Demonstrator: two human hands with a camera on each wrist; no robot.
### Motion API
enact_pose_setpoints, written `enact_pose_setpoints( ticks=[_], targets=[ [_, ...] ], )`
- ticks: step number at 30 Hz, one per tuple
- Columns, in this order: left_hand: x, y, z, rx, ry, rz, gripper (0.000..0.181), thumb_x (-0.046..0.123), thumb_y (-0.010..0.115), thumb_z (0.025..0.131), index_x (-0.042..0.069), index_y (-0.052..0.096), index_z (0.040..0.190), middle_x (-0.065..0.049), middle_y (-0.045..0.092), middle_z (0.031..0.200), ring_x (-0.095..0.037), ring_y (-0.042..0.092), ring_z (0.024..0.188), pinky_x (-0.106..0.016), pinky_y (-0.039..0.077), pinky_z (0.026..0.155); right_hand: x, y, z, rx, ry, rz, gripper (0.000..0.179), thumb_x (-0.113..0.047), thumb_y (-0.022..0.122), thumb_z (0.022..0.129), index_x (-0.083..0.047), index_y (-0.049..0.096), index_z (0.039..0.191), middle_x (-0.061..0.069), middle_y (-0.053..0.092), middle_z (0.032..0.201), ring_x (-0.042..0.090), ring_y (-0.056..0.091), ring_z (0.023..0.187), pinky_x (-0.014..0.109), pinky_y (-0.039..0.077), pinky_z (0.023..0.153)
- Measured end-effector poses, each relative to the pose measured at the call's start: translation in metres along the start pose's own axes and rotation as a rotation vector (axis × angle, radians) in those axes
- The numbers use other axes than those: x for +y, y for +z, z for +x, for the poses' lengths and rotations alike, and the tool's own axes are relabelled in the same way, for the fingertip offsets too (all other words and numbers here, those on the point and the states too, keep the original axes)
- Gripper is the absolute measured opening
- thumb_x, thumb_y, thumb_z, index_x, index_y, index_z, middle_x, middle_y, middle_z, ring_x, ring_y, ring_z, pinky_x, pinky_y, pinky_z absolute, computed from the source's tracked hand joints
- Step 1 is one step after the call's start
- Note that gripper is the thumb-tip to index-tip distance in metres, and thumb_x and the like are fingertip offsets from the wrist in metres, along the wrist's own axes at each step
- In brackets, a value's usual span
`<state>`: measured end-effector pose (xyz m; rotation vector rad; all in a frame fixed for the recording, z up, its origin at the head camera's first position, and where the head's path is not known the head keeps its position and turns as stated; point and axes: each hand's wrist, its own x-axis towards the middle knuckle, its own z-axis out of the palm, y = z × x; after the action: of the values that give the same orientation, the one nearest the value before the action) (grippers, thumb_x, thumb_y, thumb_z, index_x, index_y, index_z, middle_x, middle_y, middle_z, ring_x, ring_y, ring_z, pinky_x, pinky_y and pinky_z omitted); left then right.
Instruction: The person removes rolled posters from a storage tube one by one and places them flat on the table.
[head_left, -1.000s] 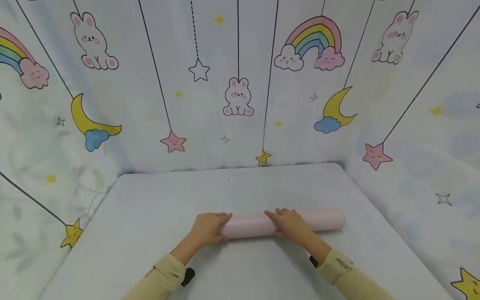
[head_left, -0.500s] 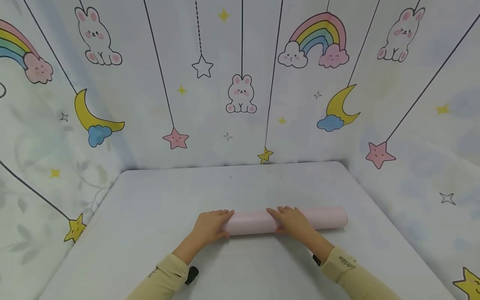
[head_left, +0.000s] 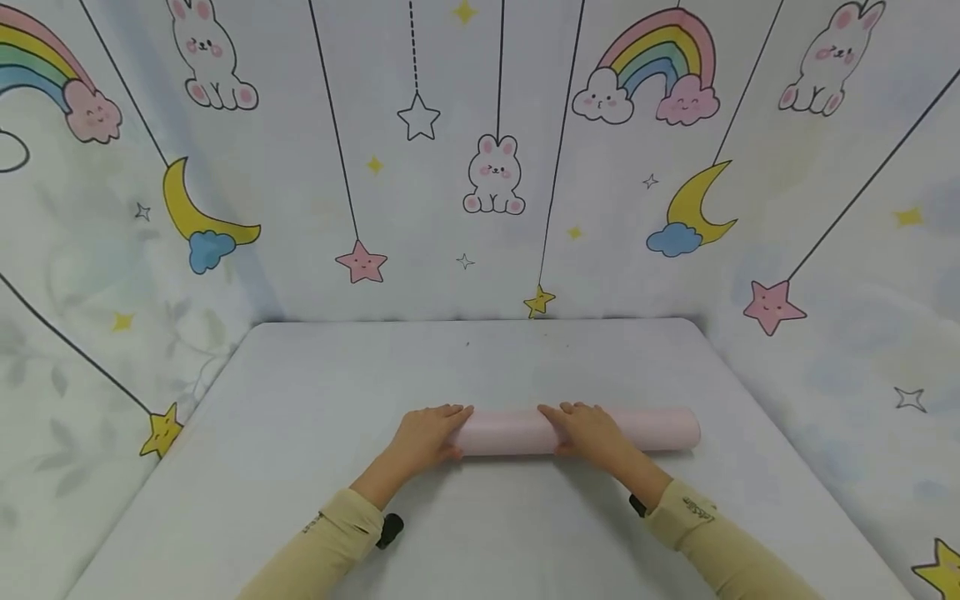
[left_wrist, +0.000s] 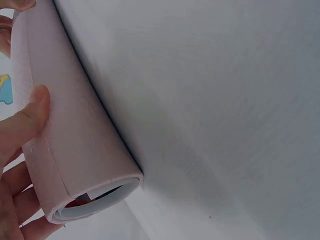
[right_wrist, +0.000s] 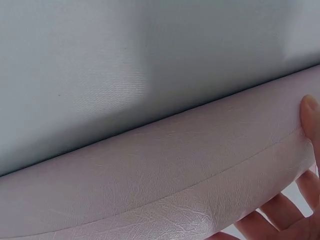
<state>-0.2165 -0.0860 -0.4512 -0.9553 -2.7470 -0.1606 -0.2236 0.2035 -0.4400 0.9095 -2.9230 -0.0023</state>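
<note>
A pale pink roll of leathery sheet (head_left: 510,433) lies crosswise on the white table. My left hand (head_left: 426,437) grips its left end, with the thumb on the near side. Farther right, my right hand (head_left: 592,437) holds the roll near its middle, and the right end sticks out past it. In the left wrist view, the roll (left_wrist: 80,115) shows a hollow, layered end with something dark and red inside. A lengthwise loose edge runs along the roll (right_wrist: 150,185) in the right wrist view, close to the right thumb (right_wrist: 310,117).
The white table (head_left: 360,367) has rounded far corners and a few tiny dark specks. Cloth walls (head_left: 420,208) printed with rabbits, stars, moons and rainbows rise behind and at both sides. Black devices sit under each wrist, one beside the left cuff (head_left: 390,531).
The head view has tilted, so the whole scene sits higher and slightly farther right. Both hands keep their hold, and the roll stays about where it was on the table.
</note>
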Motion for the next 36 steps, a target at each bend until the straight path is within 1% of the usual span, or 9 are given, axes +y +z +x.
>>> enact_pose_setpoints(
  ticks=[8,11,14,17,20,24,29,33,36],
  targets=[
    [0.002,0.009,-0.005,-0.009,0.007,-0.005,0.061,0.037,0.069,0.078,0.009,0.051,0.130,-0.011,0.056,0.124,-0.028,0.055,0.110,-0.041,0.046,0.084,0.003,0.001,-0.003,0.006,-0.032,0.003,0.065,-0.028,0.079,0.069,-0.011,0.053,0.126,0.012,0.061,0.099,0.031,0.060,0.087,0.053,0.047,0.074],
    [0.001,0.011,-0.009,0.002,0.012,-0.033,0.054,0.032,0.066,0.083,0.008,0.051,0.129,-0.013,0.053,0.127,-0.029,0.051,0.115,-0.041,0.043,0.090,0.002,0.002,-0.004,0.005,-0.036,0.001,0.065,-0.028,0.078,0.069,-0.011,0.052,0.126,0.012,0.061,0.100,0.032,0.060,0.088,0.053,0.046,0.074],
    [-0.002,0.008,-0.014,0.010,-0.017,-0.074,0.047,0.028,0.062,0.087,0.007,0.053,0.128,-0.013,0.052,0.129,-0.030,0.048,0.119,-0.047,0.040,0.093,0.001,0.002,-0.004,0.007,-0.039,0.007,0.065,-0.028,0.079,0.069,-0.012,0.052,0.127,0.012,0.060,0.101,0.032,0.059,0.090,0.054,0.046,0.075],
    [-0.005,0.005,-0.021,0.020,-0.072,-0.128,0.044,0.026,0.062,0.087,0.006,0.055,0.125,-0.014,0.052,0.129,-0.032,0.045,0.121,-0.052,0.038,0.093,0.000,0.002,-0.004,0.008,-0.037,0.012,0.066,-0.028,0.079,0.068,-0.012,0.053,0.126,0.013,0.060,0.103,0.032,0.059,0.091,0.055,0.046,0.075],
    [-0.009,0.004,-0.027,0.045,-0.147,-0.201,0.046,0.024,0.064,0.085,0.003,0.055,0.125,-0.017,0.051,0.129,-0.035,0.044,0.121,-0.051,0.038,0.093,0.000,0.001,-0.004,0.011,-0.029,0.010,0.066,-0.029,0.079,0.068,-0.012,0.053,0.126,0.014,0.060,0.104,0.033,0.059,0.091,0.054,0.046,0.075],
    [-0.013,0.001,-0.035,0.085,-0.266,-0.357,0.052,0.023,0.066,0.084,-0.005,0.052,0.125,-0.021,0.051,0.128,-0.037,0.045,0.119,-0.048,0.037,0.095,0.000,0.002,-0.005,0.021,-0.021,0.013,0.066,-0.029,0.079,0.068,-0.013,0.053,0.126,0.013,0.060,0.104,0.032,0.059,0.091,0.054,0.046,0.075],
    [-0.015,0.004,-0.043,0.077,-0.388,-0.522,0.055,0.023,0.062,0.087,-0.009,0.046,0.128,-0.025,0.051,0.125,-0.037,0.048,0.116,-0.046,0.039,0.093,-0.001,0.002,-0.008,0.032,-0.015,0.011,0.066,-0.029,0.079,0.068,-0.012,0.053,0.125,0.015,0.061,0.105,0.034,0.059,0.091,0.056,0.045,0.075],
    [-0.017,0.010,-0.047,0.084,-0.492,-0.710,0.058,0.028,0.060,0.089,-0.011,0.044,0.128,-0.026,0.051,0.124,-0.037,0.050,0.114,-0.044,0.042,0.090,0.000,0.001,-0.007,0.052,-0.019,-0.003,0.066,-0.029,0.080,0.067,-0.012,0.054,0.125,0.015,0.061,0.105,0.034,0.059,0.092,0.056,0.045,0.075],
    [-0.018,0.012,-0.048,0.100,-0.557,-0.851,0.056,0.027,0.061,0.088,-0.012,0.048,0.125,-0.025,0.055,0.119,-0.034,0.055,0.108,-0.039,0.047,0.084,0.001,0.001,-0.006,0.051,-0.012,0.002,0.066,-0.029,0.080,0.068,-0.012,0.054,0.126,0.015,0.061,0.106,0.034,0.058,0.093,0.057,0.045,0.076]
  ],
)
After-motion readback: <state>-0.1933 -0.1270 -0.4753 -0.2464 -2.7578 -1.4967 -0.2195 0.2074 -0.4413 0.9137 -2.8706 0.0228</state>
